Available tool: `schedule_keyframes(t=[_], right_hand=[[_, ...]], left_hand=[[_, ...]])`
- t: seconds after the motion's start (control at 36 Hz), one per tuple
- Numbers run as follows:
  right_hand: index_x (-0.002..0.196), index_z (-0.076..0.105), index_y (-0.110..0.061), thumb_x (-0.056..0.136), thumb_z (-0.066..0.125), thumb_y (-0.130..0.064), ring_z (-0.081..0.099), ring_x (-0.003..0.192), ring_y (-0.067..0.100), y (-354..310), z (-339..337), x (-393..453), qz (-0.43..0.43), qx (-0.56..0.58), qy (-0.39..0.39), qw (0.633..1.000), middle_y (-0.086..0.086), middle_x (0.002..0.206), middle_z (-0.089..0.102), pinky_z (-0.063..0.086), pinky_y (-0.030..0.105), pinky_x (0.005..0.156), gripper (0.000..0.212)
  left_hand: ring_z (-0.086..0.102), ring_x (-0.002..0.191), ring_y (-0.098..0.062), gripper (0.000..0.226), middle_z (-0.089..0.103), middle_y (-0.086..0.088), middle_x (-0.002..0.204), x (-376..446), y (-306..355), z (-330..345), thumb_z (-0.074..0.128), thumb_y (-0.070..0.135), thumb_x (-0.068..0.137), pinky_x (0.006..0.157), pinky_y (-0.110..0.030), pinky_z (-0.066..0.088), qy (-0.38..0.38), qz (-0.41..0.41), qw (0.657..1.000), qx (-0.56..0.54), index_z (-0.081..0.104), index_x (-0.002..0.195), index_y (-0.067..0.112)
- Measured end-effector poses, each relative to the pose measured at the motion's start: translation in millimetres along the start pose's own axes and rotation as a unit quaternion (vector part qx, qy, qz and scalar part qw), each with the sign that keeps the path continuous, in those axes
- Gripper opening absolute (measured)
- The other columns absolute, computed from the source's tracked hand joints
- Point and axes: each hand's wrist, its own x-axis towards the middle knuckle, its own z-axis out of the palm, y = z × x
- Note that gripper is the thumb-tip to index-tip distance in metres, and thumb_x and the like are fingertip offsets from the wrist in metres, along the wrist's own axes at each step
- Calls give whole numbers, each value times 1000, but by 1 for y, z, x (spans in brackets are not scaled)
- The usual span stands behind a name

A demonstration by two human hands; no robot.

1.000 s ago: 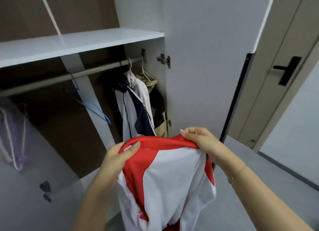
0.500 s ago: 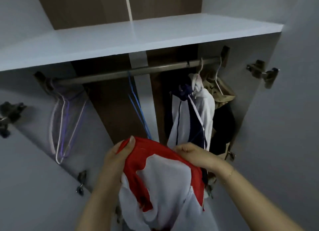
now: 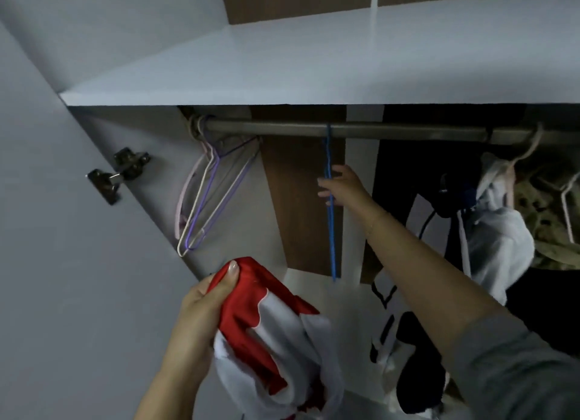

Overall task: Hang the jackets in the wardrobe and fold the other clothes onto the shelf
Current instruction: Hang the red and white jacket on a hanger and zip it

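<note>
Fingers of the right hand (image 3: 343,185) curl around the thin blue wire hanger (image 3: 330,212) on the metal rail (image 3: 314,130); left hand (image 3: 201,313) clutches the bunched red-and-white jacket (image 3: 270,335). One-handed, the hook may snag and slack cloth slip.

The lower part of the red and white jacket (image 3: 270,335) runs off the bottom edge, and the left hand (image 3: 201,319) covers part of its bunched collar. The rail (image 3: 314,130) and the white shelf (image 3: 314,65) are cut by the right edge, as are the hanging clothes (image 3: 499,231) there, whose dark folds merge in shadow. The right hand's fingertips (image 3: 324,189) are blurred at the blue hanger (image 3: 330,218), so whether they close on it cannot be told.
</note>
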Motion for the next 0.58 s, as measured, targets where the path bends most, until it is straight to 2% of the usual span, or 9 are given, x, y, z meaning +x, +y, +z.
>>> schedule_keyframes(t=[0.06, 0.11, 0.17, 0.22, 0.28, 0.33, 0.42, 0.47, 0.58], right_hand=[[140, 38, -9, 96, 60, -18, 51, 65, 11, -10, 7, 13, 25, 18, -4, 1000, 5, 94, 58, 46, 20, 53, 50], [118, 51, -8, 97, 59, -21, 36, 53, 10, -18, 9, 21, 30, 36, 3, 999, 1, 69, 42, 36, 17, 40, 26], [97, 53, -9, 99, 55, -22, 29, 49, 11, -28, 8, 25, -3, 53, 28, 998, 0, 61, 35, 25, 16, 33, 13], [93, 59, -10, 102, 49, -23, 37, 52, 10, -36, 5, 24, -74, -3, 63, 995, -1, 63, 43, 29, 15, 37, 19], [96, 64, -8, 104, 44, -23, 48, 64, 11, -35, 4, 18, -141, -67, 86, 984, -1, 74, 53, 38, 18, 53, 26], [87, 64, -8, 103, 43, -23, 50, 69, 15, -22, 4, 6, -162, -89, 88, 979, 3, 78, 54, 35, 24, 63, 31], [77, 58, -15, 103, 44, -25, 45, 58, 10, 11, 1, -27, -186, -128, 86, 970, -3, 63, 47, 33, 28, 60, 31], [74, 56, -19, 102, 46, -28, 46, 58, 8, 35, -1, -60, -215, -161, 70, 961, -7, 60, 47, 36, 31, 61, 31], [58, 31, -38, 95, 46, -44, 46, 47, 19, 70, 2, -143, -285, -270, 62, 918, -10, 48, 38, 40, 39, 49, 40]], left_hand=[[71, 67, -27, 42, 72, -25, 84, -2, -1, -1, 69, 40, 76, 55, -27, 56, 8, 1, 1000, -19, 73, 87, -1], [72, 75, -29, 41, 72, -25, 90, -4, -3, -3, 68, 40, 77, 59, -28, 57, 10, 3, 999, -35, 74, 91, 2], [72, 85, -32, 43, 72, -24, 97, -5, -5, -6, 66, 41, 79, 68, -31, 59, 10, 7, 999, -37, 72, 99, 4], [71, 94, -35, 43, 71, -23, 102, -6, -7, -11, 64, 42, 81, 77, -34, 59, 9, 9, 1000, -25, 71, 105, 7], [71, 94, -35, 37, 72, -22, 102, -6, -10, -17, 61, 40, 84, 75, -34, 59, 1, 12, 1000, -12, 73, 102, 11], [71, 91, -35, 34, 72, -22, 100, -6, -11, -22, 58, 40, 85, 72, -32, 60, -2, 18, 1000, 11, 75, 96, 12], [72, 90, -32, 38, 73, -20, 99, -2, -13, -31, 58, 40, 83, 71, -29, 60, 0, 26, 999, 34, 73, 101, 9], [72, 94, -28, 43, 74, -16, 102, 0, -15, -38, 57, 42, 84, 77, -31, 58, 0, 28, 998, 49, 69, 109, 9], [72, 93, -25, 41, 75, -13, 99, 8, -13, -59, 53, 41, 91, 84, -34, 55, -1, 46, 992, 119, 69, 108, 7]])
